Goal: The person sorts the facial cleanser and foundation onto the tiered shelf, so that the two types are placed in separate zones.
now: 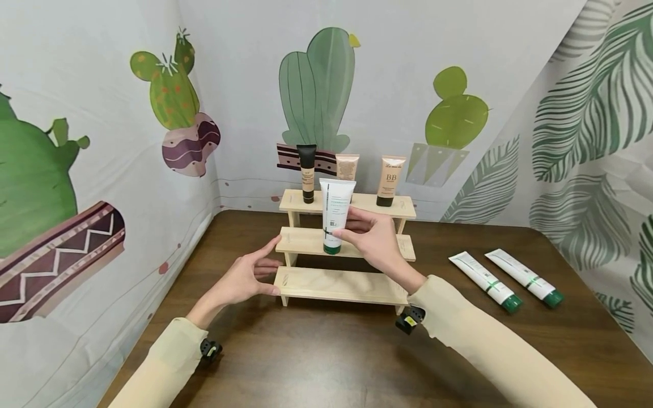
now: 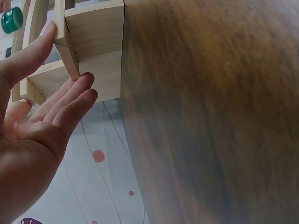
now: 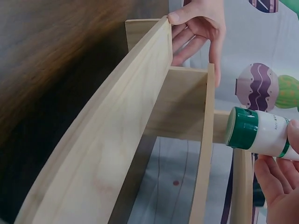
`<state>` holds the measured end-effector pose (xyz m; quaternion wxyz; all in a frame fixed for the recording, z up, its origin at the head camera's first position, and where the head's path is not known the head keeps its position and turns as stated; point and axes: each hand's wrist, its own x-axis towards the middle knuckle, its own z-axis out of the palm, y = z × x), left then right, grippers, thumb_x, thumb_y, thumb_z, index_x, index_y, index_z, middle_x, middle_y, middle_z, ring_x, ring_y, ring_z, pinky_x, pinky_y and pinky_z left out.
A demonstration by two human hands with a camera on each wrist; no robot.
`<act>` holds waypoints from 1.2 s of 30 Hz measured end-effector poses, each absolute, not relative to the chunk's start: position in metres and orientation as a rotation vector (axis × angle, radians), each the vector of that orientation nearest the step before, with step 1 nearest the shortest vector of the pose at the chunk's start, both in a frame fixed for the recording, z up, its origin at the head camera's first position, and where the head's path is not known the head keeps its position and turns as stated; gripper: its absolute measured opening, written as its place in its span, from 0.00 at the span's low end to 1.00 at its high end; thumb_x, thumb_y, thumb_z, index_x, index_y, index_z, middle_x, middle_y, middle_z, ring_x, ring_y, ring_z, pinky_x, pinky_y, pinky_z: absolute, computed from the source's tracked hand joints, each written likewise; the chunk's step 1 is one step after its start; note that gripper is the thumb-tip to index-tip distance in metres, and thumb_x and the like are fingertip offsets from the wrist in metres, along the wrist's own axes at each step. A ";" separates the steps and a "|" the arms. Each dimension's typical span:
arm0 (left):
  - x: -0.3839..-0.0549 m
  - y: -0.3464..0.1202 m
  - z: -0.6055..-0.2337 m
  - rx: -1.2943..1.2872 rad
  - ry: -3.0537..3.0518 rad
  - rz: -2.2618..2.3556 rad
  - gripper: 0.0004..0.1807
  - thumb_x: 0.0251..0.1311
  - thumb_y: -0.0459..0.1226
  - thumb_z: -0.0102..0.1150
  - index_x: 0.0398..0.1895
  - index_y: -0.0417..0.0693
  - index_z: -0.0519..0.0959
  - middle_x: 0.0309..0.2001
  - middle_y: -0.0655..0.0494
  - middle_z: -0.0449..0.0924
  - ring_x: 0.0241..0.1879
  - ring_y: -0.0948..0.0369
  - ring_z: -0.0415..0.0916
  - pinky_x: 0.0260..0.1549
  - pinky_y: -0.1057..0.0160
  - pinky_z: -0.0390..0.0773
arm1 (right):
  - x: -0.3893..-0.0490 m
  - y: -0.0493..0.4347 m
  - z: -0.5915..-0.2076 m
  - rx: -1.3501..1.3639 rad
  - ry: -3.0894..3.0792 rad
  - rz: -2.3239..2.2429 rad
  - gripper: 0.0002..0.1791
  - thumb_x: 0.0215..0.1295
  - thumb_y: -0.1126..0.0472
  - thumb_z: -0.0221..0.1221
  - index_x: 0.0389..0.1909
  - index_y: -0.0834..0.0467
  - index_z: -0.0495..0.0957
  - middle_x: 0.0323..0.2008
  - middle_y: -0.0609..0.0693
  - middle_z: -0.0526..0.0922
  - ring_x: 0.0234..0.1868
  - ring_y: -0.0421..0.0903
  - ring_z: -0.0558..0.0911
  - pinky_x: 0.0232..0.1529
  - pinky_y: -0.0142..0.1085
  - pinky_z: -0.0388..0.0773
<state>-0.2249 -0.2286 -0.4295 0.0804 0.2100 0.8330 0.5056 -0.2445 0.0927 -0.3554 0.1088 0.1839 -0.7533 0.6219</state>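
Placing the white tube (image 1: 336, 211) on the middle shelf (image 1: 300, 241) was apparently underway.
It was pinched cap-down just above by the right hand (image 1: 377, 238); the stand's (image 1: 342, 285) left end was touched by the spread left hand (image 1: 242, 277). Lowering, then release, seemed required.

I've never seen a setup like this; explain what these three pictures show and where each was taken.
No machine here, just a person's bare left hand and right hand. The wide picture looks down from the head; the others come from the left wrist camera and right wrist camera. The right hand holds a white tube, green cap down, at a wooden stand. The left hand touches the stand's left end. Three other tubes stand on the top shelf, and two more white tubes lie on the table to the right.
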 end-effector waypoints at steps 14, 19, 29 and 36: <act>-0.226 -0.228 -0.431 0.643 2.474 1.523 0.66 0.47 0.25 0.83 0.86 0.61 0.53 0.59 0.34 0.82 0.59 0.41 0.82 0.60 0.39 0.79 | -0.261 0.057 -0.362 0.563 -2.174 1.847 0.29 0.57 0.68 0.78 0.62 0.64 0.84 0.47 0.58 0.90 0.45 0.51 0.91 0.47 0.37 0.88; -0.226 -0.228 -0.430 0.644 2.470 1.529 0.66 0.47 0.25 0.83 0.87 0.61 0.53 0.59 0.34 0.82 0.59 0.42 0.82 0.60 0.39 0.79 | -0.264 0.050 -0.363 0.580 -2.174 1.842 0.29 0.58 0.67 0.78 0.62 0.63 0.84 0.46 0.57 0.90 0.44 0.50 0.91 0.48 0.38 0.88; -0.228 -0.230 -0.430 0.673 2.481 1.512 0.65 0.48 0.25 0.82 0.87 0.59 0.52 0.60 0.33 0.81 0.59 0.41 0.81 0.60 0.41 0.80 | -0.271 0.041 -0.367 0.594 -2.162 1.872 0.28 0.58 0.70 0.77 0.61 0.65 0.84 0.48 0.58 0.90 0.45 0.52 0.90 0.49 0.38 0.88; -0.226 -0.230 -0.430 0.653 2.475 1.516 0.65 0.48 0.25 0.82 0.87 0.60 0.53 0.59 0.33 0.81 0.59 0.41 0.82 0.60 0.40 0.79 | -0.272 0.040 -0.368 0.596 -2.185 1.870 0.28 0.59 0.70 0.76 0.62 0.65 0.83 0.49 0.59 0.89 0.46 0.52 0.90 0.49 0.38 0.88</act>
